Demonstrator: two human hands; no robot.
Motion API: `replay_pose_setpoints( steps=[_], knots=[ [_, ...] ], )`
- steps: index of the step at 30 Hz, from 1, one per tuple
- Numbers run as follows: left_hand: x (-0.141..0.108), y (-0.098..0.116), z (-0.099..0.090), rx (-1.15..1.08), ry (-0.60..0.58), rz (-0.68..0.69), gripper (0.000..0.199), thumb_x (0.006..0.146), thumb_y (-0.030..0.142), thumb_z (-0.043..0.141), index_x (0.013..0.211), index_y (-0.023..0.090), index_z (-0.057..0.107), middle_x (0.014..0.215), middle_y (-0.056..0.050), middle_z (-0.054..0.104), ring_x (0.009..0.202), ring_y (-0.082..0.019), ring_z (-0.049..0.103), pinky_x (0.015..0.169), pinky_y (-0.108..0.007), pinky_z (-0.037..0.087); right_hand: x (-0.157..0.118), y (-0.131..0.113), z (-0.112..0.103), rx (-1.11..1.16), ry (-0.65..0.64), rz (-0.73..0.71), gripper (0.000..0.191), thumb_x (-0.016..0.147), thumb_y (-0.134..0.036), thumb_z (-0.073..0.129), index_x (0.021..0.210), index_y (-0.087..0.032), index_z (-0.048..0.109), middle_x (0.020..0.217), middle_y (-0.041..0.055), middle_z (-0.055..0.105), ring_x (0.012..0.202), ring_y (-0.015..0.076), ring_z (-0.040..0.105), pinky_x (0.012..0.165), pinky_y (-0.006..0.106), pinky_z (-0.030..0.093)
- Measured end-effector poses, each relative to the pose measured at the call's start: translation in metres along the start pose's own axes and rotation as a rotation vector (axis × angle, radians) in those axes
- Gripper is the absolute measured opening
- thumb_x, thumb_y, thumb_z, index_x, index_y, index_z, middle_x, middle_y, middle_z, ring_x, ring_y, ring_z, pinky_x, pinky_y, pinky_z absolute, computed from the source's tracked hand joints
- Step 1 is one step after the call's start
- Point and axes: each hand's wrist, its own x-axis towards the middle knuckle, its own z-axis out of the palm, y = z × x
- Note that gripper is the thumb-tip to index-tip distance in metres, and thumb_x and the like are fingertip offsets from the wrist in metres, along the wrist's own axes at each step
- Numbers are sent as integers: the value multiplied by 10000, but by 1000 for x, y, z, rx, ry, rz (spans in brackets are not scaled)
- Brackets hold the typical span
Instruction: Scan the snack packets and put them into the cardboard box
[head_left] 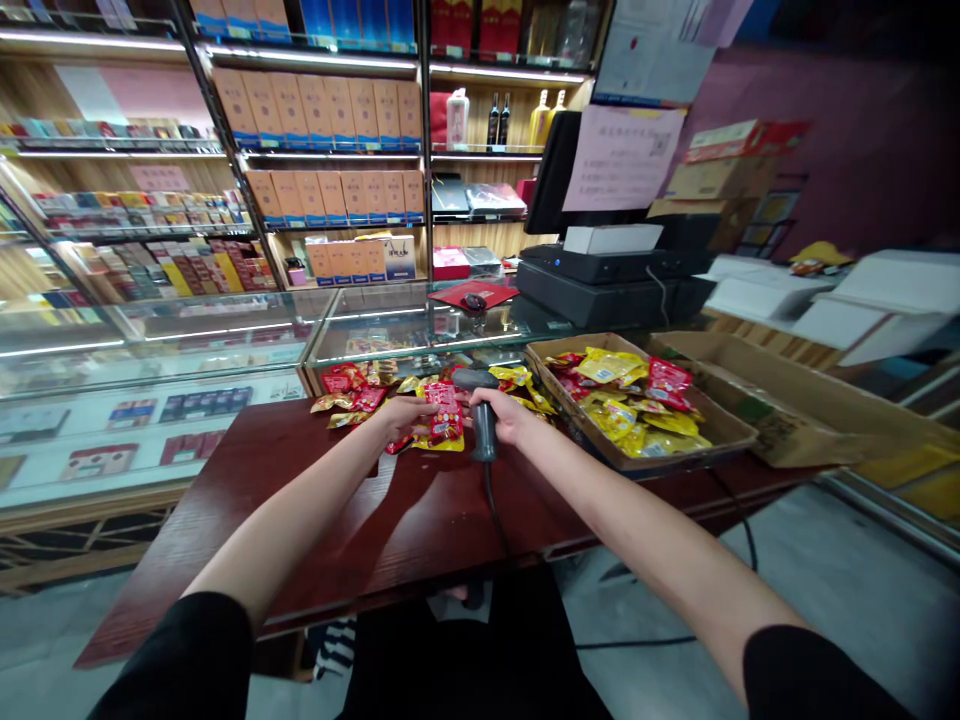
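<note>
My right hand (505,416) is wrapped around the grip of a dark barcode scanner (485,438), whose head points away from me and whose cable runs down over the table's front edge. Just left of it, my left hand (403,417) pinches the left edge of a red snack packet (448,408). Beneath that packet the edge of a yellow packet (442,446) shows. Behind both hands lies a loose heap of red, gold and yellow snack packets (352,385), partly hidden by the hands and scanner.
An open cardboard box (731,430) of red and yellow packets stands at the right of the dark red table (300,470), beside another open box (795,425). Beyond are a glass counter (390,300), a mouse (474,301), a monitor (553,170) and stocked shelves.
</note>
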Motion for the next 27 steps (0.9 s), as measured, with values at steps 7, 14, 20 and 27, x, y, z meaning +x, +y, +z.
replay_pose_setpoints(
  steps=[7,14,20,27],
  knots=[
    [8,8,16,-8,115,47,318,554,142,836,747,123,584,657,-23,635,565,-107,598,596,-265,530,-13,-2,6,-195,192,-135,130,624,-33,520,661,-146,574,498,-29,518,486,97,511,557,228,506],
    [27,32,24,1,204,117,310,569,179,831,771,149,598,667,-17,646,575,-115,601,544,-229,493,-42,15,25,-268,150,-165,79,655,-96,586,715,-146,584,580,-1,604,527,126,589,542,264,525],
    [27,48,24,7,170,158,274,576,179,823,764,159,625,685,-7,652,595,-94,592,593,-221,488,-43,29,31,-447,223,-235,91,664,-185,659,669,-171,570,540,3,575,487,142,572,405,238,461],
    [29,47,19,11,169,158,300,574,180,822,807,159,634,742,-29,671,655,-113,611,638,-242,498,-45,38,36,-435,165,-224,157,713,-167,649,632,-200,519,414,-31,497,362,101,469,357,214,385]
  ],
)
